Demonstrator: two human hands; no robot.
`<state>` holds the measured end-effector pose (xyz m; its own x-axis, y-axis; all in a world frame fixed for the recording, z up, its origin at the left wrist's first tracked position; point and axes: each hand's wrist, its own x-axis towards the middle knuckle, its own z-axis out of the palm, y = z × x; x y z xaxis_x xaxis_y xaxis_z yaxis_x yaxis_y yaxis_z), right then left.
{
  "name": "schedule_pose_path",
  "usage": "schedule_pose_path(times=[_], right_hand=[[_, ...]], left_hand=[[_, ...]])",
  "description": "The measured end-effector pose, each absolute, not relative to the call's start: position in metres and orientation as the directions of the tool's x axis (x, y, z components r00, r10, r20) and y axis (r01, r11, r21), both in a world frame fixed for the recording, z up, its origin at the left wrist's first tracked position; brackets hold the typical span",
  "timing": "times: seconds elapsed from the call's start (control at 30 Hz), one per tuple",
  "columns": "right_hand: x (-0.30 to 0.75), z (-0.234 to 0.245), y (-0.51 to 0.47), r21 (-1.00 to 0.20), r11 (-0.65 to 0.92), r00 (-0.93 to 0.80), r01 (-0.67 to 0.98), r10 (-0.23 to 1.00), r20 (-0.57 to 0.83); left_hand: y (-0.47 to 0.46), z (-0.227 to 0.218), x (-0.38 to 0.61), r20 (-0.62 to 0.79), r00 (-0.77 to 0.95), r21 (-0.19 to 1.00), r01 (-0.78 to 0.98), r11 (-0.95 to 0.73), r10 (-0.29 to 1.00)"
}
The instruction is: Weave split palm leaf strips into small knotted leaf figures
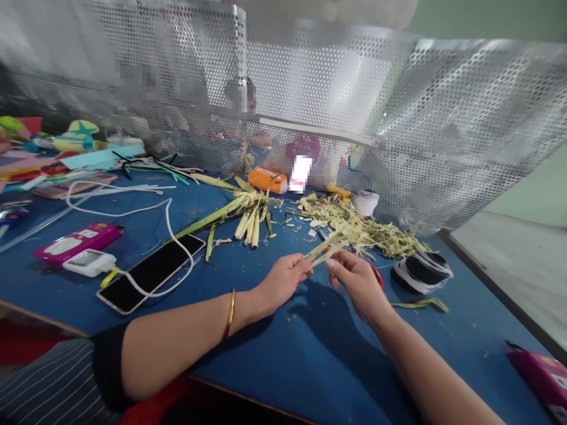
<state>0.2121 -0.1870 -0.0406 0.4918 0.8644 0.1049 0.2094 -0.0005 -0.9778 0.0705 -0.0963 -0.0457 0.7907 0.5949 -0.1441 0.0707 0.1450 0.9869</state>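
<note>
Big shape first: the perforated screen stood across the back, seemingly there to part this place from the one beyond. Before it spread the blue worktop, and look at the front: a bare stretch lay under the wrists, which probably gave them room to work.

Next, the heap of shredded pale-green strands, over at the back right, near enough to reach yet off that bare patch. To its left lay the bundle of long leaves, stalk ends toward the person, handy for picking one out, I'd judge.

Over to the left, the black-screened phone lay flat, a white cable looped across it, both well apart from the fingers.

And to the middle! The left hand was clamped on the thin leaf strips near one end, likely to steady them; they slanted up over the worktop toward the heap. The right hand curled just beside them, thumb near forefinger; whether it gripped a strand I couldn't tell.

Off to the right sat the black-and-white ribbon roll, out of the way. Smallest, a red curved piece peeked out beside the right hand, mostly hidden.
</note>
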Motion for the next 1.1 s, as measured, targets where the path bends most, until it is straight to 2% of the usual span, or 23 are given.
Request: schedule_pose_path(times=[0.13, 0.27, 0.37, 0.43, 0.57, 0.63, 0.73, 0.83, 1.1], right_hand=[[0.196, -0.046, -0.185, -0.999, 0.043, 0.558, -0.008, 0.829, 0.031], [0.199, -0.048, -0.185, -0.996, 0.063, 0.571, -0.07, 0.821, 0.012], [0.202, -0.046, -0.186, -0.995, 0.1, 0.589, -0.029, 0.806, 0.064], [0.204, -0.045, -0.187, -0.993, 0.121, 0.612, 0.011, 0.784, 0.102], [0.206, -0.04, -0.191, -0.981, 0.167, 0.644, 0.101, 0.741, 0.192], [0.207, -0.038, -0.193, -0.971, 0.182, 0.64, 0.154, 0.731, 0.238], [0.206, -0.037, -0.195, -0.956, 0.164, 0.608, 0.243, 0.742, 0.282], [0.204, -0.038, -0.197, -0.931, 0.139, 0.557, 0.337, 0.768, 0.316], [0.199, -0.04, -0.197, -0.9, 0.125, 0.512, 0.417, 0.786, 0.346]], left_hand=[[-0.101, -0.052, 0.071, -0.082, 0.852, 0.997, 0.073, 0.038, 0.517], [-0.101, -0.052, 0.07, -0.111, 0.874, 0.994, 0.103, 0.042, 0.474], [-0.1, -0.05, 0.07, -0.172, 0.886, 0.983, 0.123, 0.139, 0.43], [-0.099, -0.049, 0.071, -0.235, 0.891, 0.951, 0.129, 0.28, 0.389], [-0.097, -0.047, 0.071, -0.343, 0.899, 0.752, 0.087, 0.653, 0.274], [-0.095, -0.047, 0.071, -0.352, 0.907, 0.647, 0.059, 0.76, 0.229], [-0.093, -0.049, 0.072, -0.343, 0.918, 0.551, 0.027, 0.834, 0.197], [-0.092, -0.053, 0.073, -0.301, 0.937, 0.507, -0.001, 0.862, 0.178], [-0.093, -0.057, 0.075, -0.28, 0.95, 0.51, 0.023, 0.86, 0.141]])
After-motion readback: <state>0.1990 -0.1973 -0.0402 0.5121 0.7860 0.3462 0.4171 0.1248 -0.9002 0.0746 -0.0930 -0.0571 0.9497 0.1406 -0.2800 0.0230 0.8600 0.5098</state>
